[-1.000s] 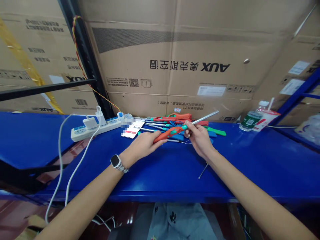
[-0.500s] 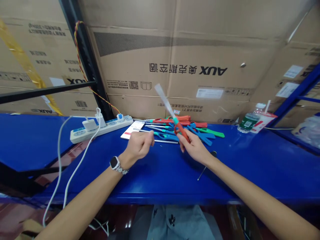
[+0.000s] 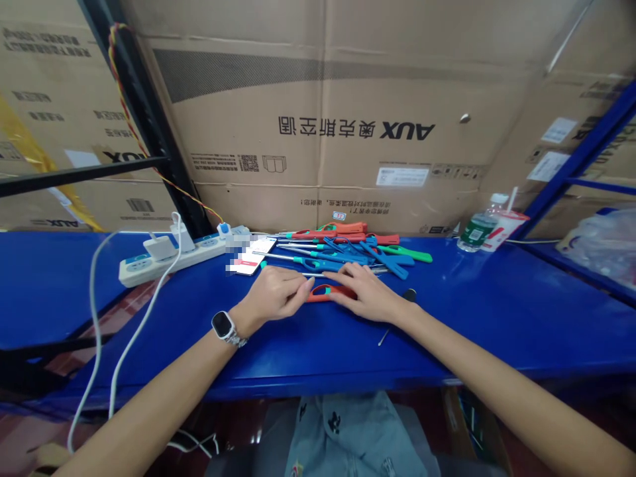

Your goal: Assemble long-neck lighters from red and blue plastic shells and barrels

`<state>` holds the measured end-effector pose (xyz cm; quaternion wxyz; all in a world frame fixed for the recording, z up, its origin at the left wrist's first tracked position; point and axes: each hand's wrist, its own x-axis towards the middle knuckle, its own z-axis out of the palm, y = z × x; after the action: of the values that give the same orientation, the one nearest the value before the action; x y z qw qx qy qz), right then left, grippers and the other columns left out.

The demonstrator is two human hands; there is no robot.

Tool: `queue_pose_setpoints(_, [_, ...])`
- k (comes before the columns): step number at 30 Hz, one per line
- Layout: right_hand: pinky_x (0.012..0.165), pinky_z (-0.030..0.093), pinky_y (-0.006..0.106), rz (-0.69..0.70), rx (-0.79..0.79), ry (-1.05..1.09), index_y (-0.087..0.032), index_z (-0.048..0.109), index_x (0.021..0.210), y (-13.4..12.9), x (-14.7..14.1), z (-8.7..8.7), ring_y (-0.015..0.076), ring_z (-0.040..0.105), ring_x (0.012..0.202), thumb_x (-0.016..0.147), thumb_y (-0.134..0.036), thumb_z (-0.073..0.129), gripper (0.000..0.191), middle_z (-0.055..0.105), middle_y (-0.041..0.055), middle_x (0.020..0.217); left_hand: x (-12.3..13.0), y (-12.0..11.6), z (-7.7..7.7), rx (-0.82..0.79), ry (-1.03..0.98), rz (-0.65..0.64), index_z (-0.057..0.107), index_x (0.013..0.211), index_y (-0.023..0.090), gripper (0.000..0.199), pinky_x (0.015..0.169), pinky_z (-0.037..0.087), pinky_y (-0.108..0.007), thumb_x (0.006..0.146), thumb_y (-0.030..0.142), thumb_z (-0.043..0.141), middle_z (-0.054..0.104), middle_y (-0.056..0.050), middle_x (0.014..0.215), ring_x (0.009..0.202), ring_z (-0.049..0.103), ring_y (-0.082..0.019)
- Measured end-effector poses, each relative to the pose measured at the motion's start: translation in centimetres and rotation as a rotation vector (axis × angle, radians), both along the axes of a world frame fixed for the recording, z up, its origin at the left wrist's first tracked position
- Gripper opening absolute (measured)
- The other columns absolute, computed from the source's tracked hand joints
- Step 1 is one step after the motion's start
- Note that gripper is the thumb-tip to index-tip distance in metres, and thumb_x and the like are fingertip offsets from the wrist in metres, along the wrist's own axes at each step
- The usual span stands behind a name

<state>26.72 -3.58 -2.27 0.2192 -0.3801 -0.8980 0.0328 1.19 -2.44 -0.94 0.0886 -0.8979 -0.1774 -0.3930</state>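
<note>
An orange long-nosed lighter (image 3: 320, 296) with a teal trigger lies low over the blue tabletop, its nozzle end hidden by my left hand. My right hand (image 3: 365, 291) is over the handle with its fingers on it. Curled closed at the lighter's left end is my left hand (image 3: 278, 293), thumb against it; what its fingers hold is hidden. Just behind both hands lies a pile of similar lighters in blue (image 3: 328, 264), red (image 3: 342, 235) and green (image 3: 410, 253). A thin screwdriver (image 3: 409, 295) with a dark handle lies partly hidden beside my right wrist.
A white power strip (image 3: 144, 267) with plugs and cables is at the left, near a phone-like white slab (image 3: 251, 258). At the back right stand a water bottle (image 3: 474, 232) and a paper cup (image 3: 504, 230) with a straw. Large cartons (image 3: 248, 199) wall off the back.
The orange lighter, raised upright in my right hand before, is now lowered flat between both hands. My left hand now meets its left end. The whole view has shifted slightly.
</note>
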Motion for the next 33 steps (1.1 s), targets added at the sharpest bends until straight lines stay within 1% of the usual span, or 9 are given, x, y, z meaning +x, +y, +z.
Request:
queue_pose_setpoints(3, [0.087,0.045,0.042,-0.007,0.082,0.119,-0.02,0.072,0.106,-1.8,1.8,0.2,0.0248,0.058,0.092,0.109,-0.04,0.044,0.035,0.065,0.0106,0.098,0.0,0.1,-0.2,-0.106,0.018,0.026,0.044,0.057,0.021,0.049,0.048,0.027,-0.03,0.107,0.023,0.04,0.045,0.004,0.048,0.043,0.041,-0.011])
queue_pose_setpoints(5, [0.079,0.043,0.039,0.067,0.108,0.059,-0.02,0.069,0.085,-3.1,2.9,-0.1,0.0235,0.055,0.082,0.108,-0.039,0.045,0.039,0.063,0.0085,0.082,0.2,0.1,-0.3,-0.139,0.022,0.024,0.044,0.057,0.02,0.052,0.048,0.026,-0.03,0.108,0.025,0.04,0.044,0.004,0.047,0.042,0.039,-0.011])
queue_pose_setpoints(11, [0.073,0.04,0.037,0.177,0.012,0.101,-0.023,0.061,0.063,-3.0,2.7,-1.9,0.02,0.05,0.066,0.107,-0.052,0.046,0.055,0.059,0.005,0.063,1.5,1.0,-0.1,-0.142,0.102,0.043,0.049,0.058,0.021,0.05,0.049,0.029,-0.03,0.107,0.029,0.04,0.048,0.003,0.049,0.044,0.044,-0.012])
queue_pose_setpoints(15, [0.06,0.033,0.032,0.111,-0.068,0.299,-0.024,0.053,0.051,-1.1,1.5,-1.1,0.0148,0.038,0.052,0.1,-0.068,0.048,0.066,0.049,0.0006,0.052,3.0,1.9,0.8,-0.183,0.125,0.051,0.046,0.059,0.022,0.045,0.05,0.029,-0.03,0.103,0.029,0.045,0.049,0.002,0.05,0.044,0.045,-0.013])
queue_pose_setpoints(20, [0.052,0.03,0.032,-0.099,-0.114,0.895,-0.024,0.039,0.046,0.3,-1.1,2.1,0.0121,0.034,0.045,0.097,-0.079,0.04,0.075,0.039,-0.0013,0.046,6.0,1.8,1.2,-0.44,-0.04,-0.015,0.062,0.086,0.019,0.011,0.056,0.039,-0.026,0.092,0.027,0.057,0.058,0.005,0.057,0.05,0.053,-0.013])
queue_pose_setpoints(22, [0.049,0.031,0.032,-0.136,-0.195,1.141,-0.025,0.036,0.045,0.7,-2.2,3.1,0.0121,0.035,0.042,0.095,-0.081,0.042,0.075,0.037,-0.0014,0.044,7.1,1.2,1.0,-0.533,-0.049,-0.059,0.065,0.093,0.018,0.01,0.058,0.042,-0.026,0.09,0.027,0.061,0.064,0.003,0.064,0.055,0.057,-0.013])
queue_pose_setpoints(25, [0.043,0.027,0.032,-0.167,-0.297,1.363,-0.027,0.031,0.046,0.9,-3.4,3.8,0.0113,0.029,0.039,0.095,-0.081,0.043,0.074,0.031,-0.0028,0.043,8.3,0.0,0.5,-0.639,-0.034,-0.067,0.066,0.087,0.018,0.009,0.059,0.043,-0.026,0.089,0.023,0.059,0.069,0.001,0.071,0.059,0.06,-0.013])
queue_pose_setpoints(30, [0.038,0.024,0.029,-0.181,-0.315,1.491,-0.026,0.027,0.051,1.0,-4.2,3.2,0.0093,0.025,0.036,0.091,-0.085,0.044,0.073,0.027,-0.0049,0.043,8.7,-1.1,0.1,-0.719,-0.043,-0.042,0.062,0.078,0.018,0.009,0.055,0.04,-0.026,0.085,0.022,0.062,0.066,0.001,0.065,0.054,0.056,-0.013])
queue_pose_setpoints(33, [0.041,0.034,0.027,-0.179,-0.182,1.376,-0.025,0.039,0.062,1.0,-3.7,2.2,0.0104,0.037,0.041,0.094,-0.077,0.05,0.062,0.04,-0.0044,0.048,8.4,-0.8,0.1,-0.783,-0.087,-0.057,0.062,0.077,0.017,0.013,0.055,0.04,-0.026,0.087,0.026,0.062,0.065,0.001,0.064,0.055,0.056,-0.013])
